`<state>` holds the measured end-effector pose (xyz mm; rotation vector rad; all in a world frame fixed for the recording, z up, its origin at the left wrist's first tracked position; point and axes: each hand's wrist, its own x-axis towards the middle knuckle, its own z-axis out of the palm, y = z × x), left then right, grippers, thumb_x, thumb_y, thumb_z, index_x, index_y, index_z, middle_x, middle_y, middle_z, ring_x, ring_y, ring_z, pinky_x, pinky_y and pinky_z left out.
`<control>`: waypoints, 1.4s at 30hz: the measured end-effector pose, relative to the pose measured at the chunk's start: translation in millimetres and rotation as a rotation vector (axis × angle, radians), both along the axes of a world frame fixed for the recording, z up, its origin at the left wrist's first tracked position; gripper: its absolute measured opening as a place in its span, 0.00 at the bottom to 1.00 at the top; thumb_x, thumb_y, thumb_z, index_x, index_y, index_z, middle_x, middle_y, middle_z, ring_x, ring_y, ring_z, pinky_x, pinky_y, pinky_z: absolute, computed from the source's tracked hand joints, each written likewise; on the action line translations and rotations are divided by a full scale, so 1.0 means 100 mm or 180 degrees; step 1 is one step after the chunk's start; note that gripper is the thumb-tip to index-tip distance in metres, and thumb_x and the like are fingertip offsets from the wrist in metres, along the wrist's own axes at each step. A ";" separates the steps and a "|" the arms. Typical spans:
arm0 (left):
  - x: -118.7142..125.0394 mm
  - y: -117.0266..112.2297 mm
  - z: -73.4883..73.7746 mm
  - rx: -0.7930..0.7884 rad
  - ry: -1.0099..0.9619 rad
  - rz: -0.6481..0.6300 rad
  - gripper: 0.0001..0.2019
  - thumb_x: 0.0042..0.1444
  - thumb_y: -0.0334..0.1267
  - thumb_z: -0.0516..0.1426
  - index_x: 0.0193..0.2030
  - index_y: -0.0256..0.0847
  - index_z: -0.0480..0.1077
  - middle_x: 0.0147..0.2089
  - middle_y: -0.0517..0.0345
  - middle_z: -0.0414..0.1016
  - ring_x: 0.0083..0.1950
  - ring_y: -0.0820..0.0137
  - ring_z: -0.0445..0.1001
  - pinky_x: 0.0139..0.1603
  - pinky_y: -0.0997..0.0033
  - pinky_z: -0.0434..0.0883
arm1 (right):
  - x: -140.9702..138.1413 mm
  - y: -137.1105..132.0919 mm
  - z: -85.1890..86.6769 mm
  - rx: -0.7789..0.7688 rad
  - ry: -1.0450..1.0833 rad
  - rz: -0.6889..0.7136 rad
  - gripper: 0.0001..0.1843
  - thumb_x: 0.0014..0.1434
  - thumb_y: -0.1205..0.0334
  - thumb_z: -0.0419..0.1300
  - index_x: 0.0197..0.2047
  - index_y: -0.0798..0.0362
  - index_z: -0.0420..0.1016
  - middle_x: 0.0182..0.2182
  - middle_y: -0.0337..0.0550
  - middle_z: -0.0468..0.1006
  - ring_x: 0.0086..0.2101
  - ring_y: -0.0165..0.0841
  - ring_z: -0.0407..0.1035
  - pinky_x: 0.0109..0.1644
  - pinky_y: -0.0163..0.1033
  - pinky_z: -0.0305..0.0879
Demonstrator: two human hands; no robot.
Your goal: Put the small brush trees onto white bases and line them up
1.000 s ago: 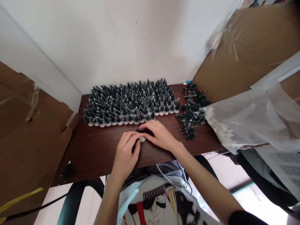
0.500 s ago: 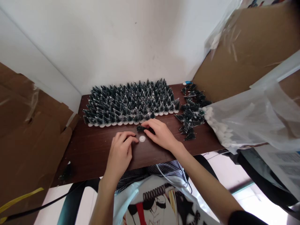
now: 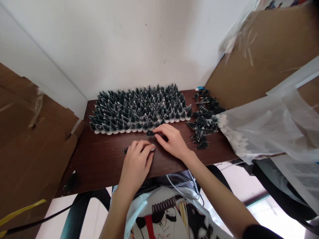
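Note:
On the dark wooden table (image 3: 99, 166), my right hand (image 3: 173, 142) is closed in a pinch on a small dark green tree (image 3: 150, 133), just in front of the block of standing trees (image 3: 139, 111). My left hand (image 3: 137, 164) lies beside it with fingers curled together. Its index fingertip touches a white round base (image 3: 152, 149). A dark tip (image 3: 125, 151) like a small tree's pokes out from under its left side. The two hands are nearly touching.
Loose small trees (image 3: 204, 122) are piled at the right. A clear plastic bag (image 3: 269, 126) spilling white bases (image 3: 230, 136) overhangs the table's right end. Cardboard walls stand at the left (image 3: 30, 139) and right (image 3: 261, 56). A white wall is behind.
My left hand slid forward and right, and its fingertip now covers the white base that lay bare. My right hand moved the small tree slightly back toward the rows.

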<state>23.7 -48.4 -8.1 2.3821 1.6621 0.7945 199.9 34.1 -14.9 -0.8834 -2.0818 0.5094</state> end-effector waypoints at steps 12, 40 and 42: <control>0.10 0.14 0.02 -0.0203 0.0496 0.0134 0.14 0.65 0.29 0.52 0.54 0.40 0.72 0.46 0.50 0.74 0.47 0.58 0.68 0.48 0.55 0.71 | 0.00 0.00 0.00 0.0068 0.0069 0.0040 0.08 0.68 0.67 0.55 0.45 0.51 0.76 0.41 0.46 0.80 0.44 0.38 0.74 0.50 0.45 0.71; 0.20 0.23 0.19 -0.0920 0.0705 -0.0101 0.16 0.63 0.23 0.47 0.51 0.36 0.71 0.51 0.45 0.72 0.53 0.54 0.69 0.54 0.51 0.71 | 0.01 0.00 0.00 0.0128 0.0223 -0.0144 0.08 0.68 0.66 0.55 0.43 0.51 0.76 0.40 0.45 0.80 0.43 0.37 0.74 0.49 0.43 0.70; 0.21 0.25 0.22 -0.1036 0.0759 -0.0118 0.16 0.63 0.23 0.47 0.52 0.35 0.70 0.51 0.46 0.72 0.54 0.54 0.68 0.55 0.51 0.71 | 0.01 0.00 0.00 0.0175 0.0249 -0.0178 0.07 0.68 0.67 0.56 0.43 0.51 0.76 0.40 0.45 0.80 0.43 0.37 0.74 0.48 0.43 0.70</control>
